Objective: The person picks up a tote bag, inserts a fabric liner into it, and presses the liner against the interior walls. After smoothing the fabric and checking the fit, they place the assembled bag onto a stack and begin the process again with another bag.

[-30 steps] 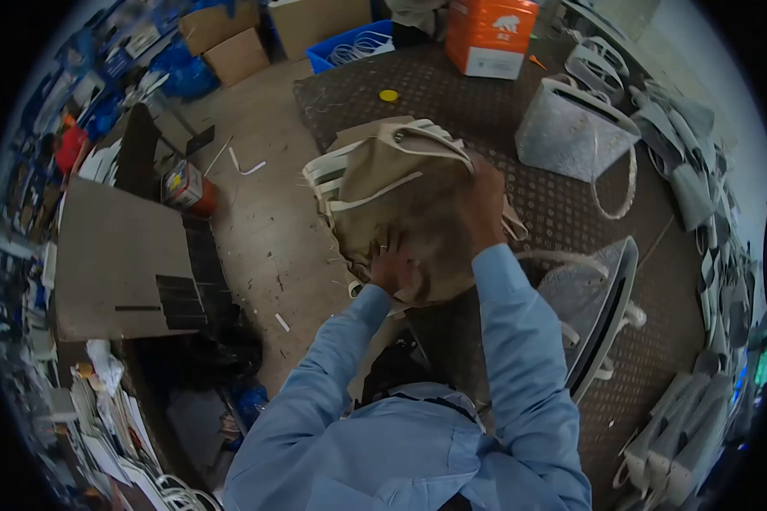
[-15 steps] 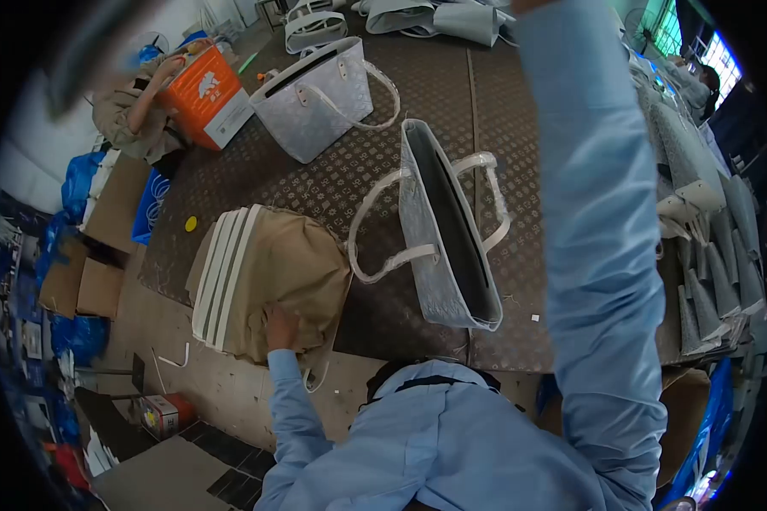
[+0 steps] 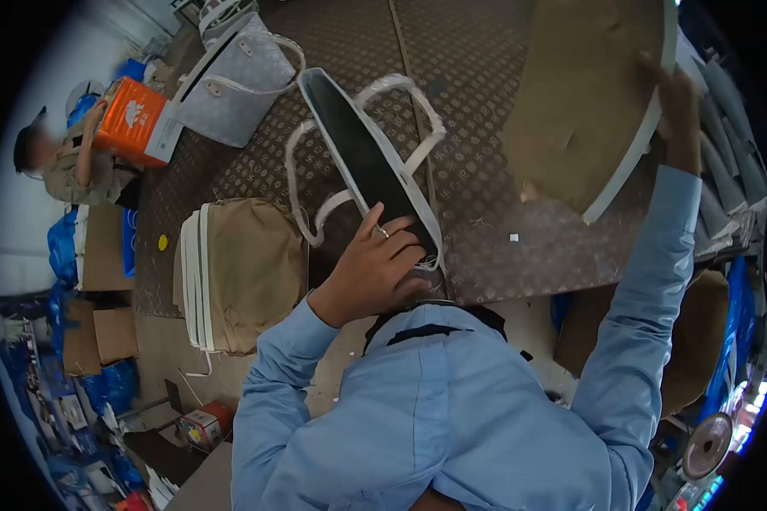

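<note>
Directly ahead, our left hand (image 3: 371,271) rests, fingers loose and unclenched, on the near end of the grey woven tote bag with white handles (image 3: 349,145), whose long axis runs away to the far left. Our right hand (image 3: 680,106), well apart at far right, grips the white-edged tan fabric bag (image 3: 584,102) over the brown patterned table (image 3: 486,213).

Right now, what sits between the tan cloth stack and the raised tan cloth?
An open grey tote bag with white handles, touched by the left hand; head view.
</note>
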`<state>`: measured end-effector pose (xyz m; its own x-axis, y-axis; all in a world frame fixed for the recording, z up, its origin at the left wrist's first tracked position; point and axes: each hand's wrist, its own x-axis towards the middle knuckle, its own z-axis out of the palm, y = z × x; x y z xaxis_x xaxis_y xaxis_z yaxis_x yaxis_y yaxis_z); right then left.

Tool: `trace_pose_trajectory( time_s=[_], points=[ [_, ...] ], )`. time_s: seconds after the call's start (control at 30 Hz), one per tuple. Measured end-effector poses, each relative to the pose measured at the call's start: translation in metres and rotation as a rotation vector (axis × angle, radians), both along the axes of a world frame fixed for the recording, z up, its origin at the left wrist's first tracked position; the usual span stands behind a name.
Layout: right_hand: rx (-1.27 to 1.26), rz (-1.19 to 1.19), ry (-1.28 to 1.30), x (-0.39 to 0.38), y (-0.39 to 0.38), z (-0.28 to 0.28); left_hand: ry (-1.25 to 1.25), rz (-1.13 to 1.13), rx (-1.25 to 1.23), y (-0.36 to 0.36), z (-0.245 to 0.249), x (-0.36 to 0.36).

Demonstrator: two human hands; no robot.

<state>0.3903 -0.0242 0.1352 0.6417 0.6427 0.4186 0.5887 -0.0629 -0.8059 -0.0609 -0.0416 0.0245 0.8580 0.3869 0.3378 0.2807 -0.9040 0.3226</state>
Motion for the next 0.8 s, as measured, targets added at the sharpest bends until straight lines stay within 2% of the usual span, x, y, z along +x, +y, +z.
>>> trace_pose_trajectory(
  time_s=[0.03,0.07,0.13,0.2,0.23,0.3,0.33,0.4,0.47,0.5,0.53,0.57,0.63,0.67,0.73,0.77,0.8],
  points=[
    [-0.044,0.055,0.115,-0.002,-0.017,-0.033,0.047,-0.018,0.074,-0.003,-0.009,0.005],
    [-0.082,0.118,0.224,-0.003,-0.027,-0.067,-0.016,-0.007,0.061,-0.003,-0.015,0.008],
    [-0.193,0.339,0.241,0.018,-0.046,-0.143,0.004,0.01,0.02,-0.005,-0.012,0.009],
    [-0.137,0.244,0.129,-0.001,-0.054,-0.206,-0.019,0.059,0.018,-0.007,-0.01,0.014],
    [-0.141,0.247,0.143,-0.014,-0.06,-0.222,-0.005,0.061,0.012,-0.009,-0.011,0.015],
    [-0.211,0.212,0.443,-0.041,-0.074,-0.242,-0.009,0.082,0.027,-0.011,-0.014,0.019],
    [-0.213,0.211,0.456,-0.05,-0.082,-0.252,0.003,0.08,0.024,-0.012,-0.015,0.019],
    [-0.152,0.285,0.997,-0.068,-0.1,-0.273,0.063,0.117,0.022,-0.015,-0.015,0.018],
    [-0.212,0.137,1.223,-0.09,-0.12,-0.307,0.15,0.056,-0.003,-0.01,-0.005,0.016],
    [-0.261,0.122,1.215,-0.103,-0.126,-0.32,0.235,-0.001,-0.022,-0.006,0.001,0.013],
    [-0.308,0.124,1.197,-0.113,-0.127,-0.33,0.218,0.047,0.008,0.002,0.005,0.01],
    [-0.366,0.194,1.142,-0.11,-0.127,-0.34,0.247,0.04,0.12,0.013,0.01,0.007],
    [-0.442,0.299,1.016,-0.096,-0.119,-0.331,0.384,0.051,0.297,0.037,0.019,-0.005],
    [-0.458,0.327,0.951,-0.088,-0.109,-0.312,0.365,0.104,0.325,0.054,0.014,-0.009],
    [-0.448,0.461,0.803,-0.071,-0.094,-0.237,0.38,0.004,0.248,0.083,-0.001,-0.015],
    [-0.304,0.456,0.788,-0.07,-0.088,-0.2,0.393,-0.054,0.29,0.086,0.002,-0.008],
    [-0.157,0.446,0.772,-0.072,-0.082,-0.165,0.29,-0.083,0.252,0.086,-0.001,0.003]
  ],
)
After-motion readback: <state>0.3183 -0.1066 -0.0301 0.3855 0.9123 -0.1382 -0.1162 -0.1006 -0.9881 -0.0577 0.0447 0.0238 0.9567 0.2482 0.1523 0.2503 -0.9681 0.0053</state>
